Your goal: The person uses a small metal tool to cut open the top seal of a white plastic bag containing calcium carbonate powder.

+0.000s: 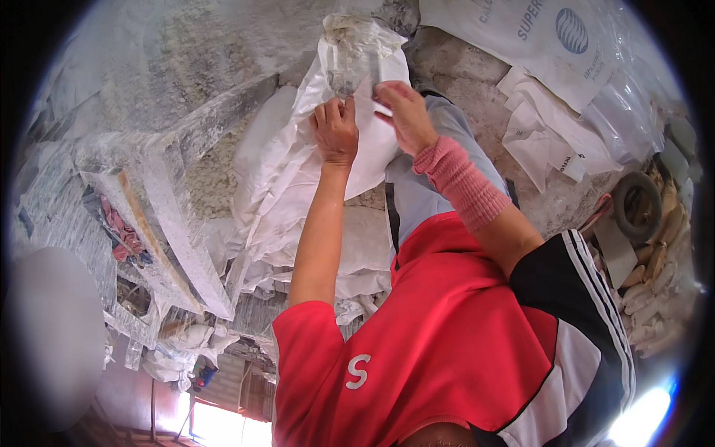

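Observation:
A white woven plastic sack lies in front of me, bulging along its lower part. Its crumpled end points away from me and is stained grey-brown. My left hand pinches a fold of the sack near its middle, fingers curled down. Just right of it, my right hand is bent over the sack beside a raised, pointed white flap. Its thumb stands apart from the fingers; whether they grip the flap is unclear. A pink knitted band covers my right wrist and forearm.
Left of the sack stands a dusty wooden frame, with pale lumpy material behind it. Printed white sacks and loose sheets lie at the upper right. A dark ring rests among clutter at the right.

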A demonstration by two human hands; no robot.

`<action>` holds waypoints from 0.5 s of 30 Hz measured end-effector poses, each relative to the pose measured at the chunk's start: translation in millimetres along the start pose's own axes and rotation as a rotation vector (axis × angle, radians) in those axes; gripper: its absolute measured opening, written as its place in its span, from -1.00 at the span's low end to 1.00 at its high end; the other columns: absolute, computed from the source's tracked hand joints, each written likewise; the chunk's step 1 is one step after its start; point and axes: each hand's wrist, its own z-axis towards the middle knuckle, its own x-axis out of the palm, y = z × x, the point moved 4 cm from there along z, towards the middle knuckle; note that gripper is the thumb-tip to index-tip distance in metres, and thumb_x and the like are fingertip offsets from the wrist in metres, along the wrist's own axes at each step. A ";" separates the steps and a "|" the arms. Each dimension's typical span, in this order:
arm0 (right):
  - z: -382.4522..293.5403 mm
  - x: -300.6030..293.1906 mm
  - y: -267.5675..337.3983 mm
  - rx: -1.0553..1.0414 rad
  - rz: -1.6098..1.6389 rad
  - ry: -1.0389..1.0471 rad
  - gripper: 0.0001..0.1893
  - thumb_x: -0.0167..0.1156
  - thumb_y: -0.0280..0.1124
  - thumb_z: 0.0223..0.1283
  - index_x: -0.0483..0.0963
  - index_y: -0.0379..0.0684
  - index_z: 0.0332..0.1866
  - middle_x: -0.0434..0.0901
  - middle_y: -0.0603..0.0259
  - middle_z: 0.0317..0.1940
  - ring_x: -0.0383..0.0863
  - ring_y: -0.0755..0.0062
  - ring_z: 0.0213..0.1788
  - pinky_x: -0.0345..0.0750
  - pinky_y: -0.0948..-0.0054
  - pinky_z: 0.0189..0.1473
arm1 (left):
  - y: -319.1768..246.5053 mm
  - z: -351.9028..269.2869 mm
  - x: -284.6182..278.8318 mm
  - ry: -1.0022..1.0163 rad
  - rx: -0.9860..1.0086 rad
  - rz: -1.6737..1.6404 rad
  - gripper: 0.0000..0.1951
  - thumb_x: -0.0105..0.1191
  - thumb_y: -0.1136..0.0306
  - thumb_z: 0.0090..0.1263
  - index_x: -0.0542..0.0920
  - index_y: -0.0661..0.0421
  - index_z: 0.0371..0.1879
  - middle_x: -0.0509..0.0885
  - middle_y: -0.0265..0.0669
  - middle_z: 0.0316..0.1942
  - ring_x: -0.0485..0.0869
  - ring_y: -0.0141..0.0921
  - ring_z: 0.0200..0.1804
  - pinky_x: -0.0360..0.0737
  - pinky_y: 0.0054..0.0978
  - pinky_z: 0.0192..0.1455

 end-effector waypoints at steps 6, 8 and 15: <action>13.6 34.2 -13.6 0.157 0.016 0.247 -0.85 0.15 -0.37 0.15 0.46 -0.16 -0.21 0.53 0.37 -0.30 0.51 0.58 -0.20 0.41 0.54 -0.10 | 4.6 2.7 -11.3 0.021 -0.081 -0.236 -0.79 0.01 0.55 0.12 0.59 0.11 -0.25 0.52 -0.28 -0.26 0.50 -0.24 -0.22 0.43 -0.30 -0.15; 19.1 40.9 -16.9 0.121 0.038 0.192 -0.86 0.15 -0.41 0.11 0.47 -0.22 -0.25 0.52 0.33 -0.38 0.50 0.56 -0.29 0.42 0.55 -0.19 | 15.0 3.4 -14.6 0.007 -0.131 -0.340 -0.79 0.01 0.56 0.14 0.59 0.14 -0.23 0.53 -0.23 -0.21 0.51 -0.21 -0.19 0.45 -0.28 -0.12; 31.8 49.0 -32.6 0.176 0.198 0.054 -0.87 0.09 -0.52 0.08 0.44 -0.31 -0.27 0.50 0.23 -0.40 0.50 0.48 -0.38 0.49 0.46 -0.23 | 43.5 29.7 -11.1 0.200 -0.234 -0.205 -0.80 0.08 0.47 0.20 0.61 0.18 -0.20 0.62 -0.13 -0.19 0.54 -0.13 -0.09 0.47 -0.29 -0.07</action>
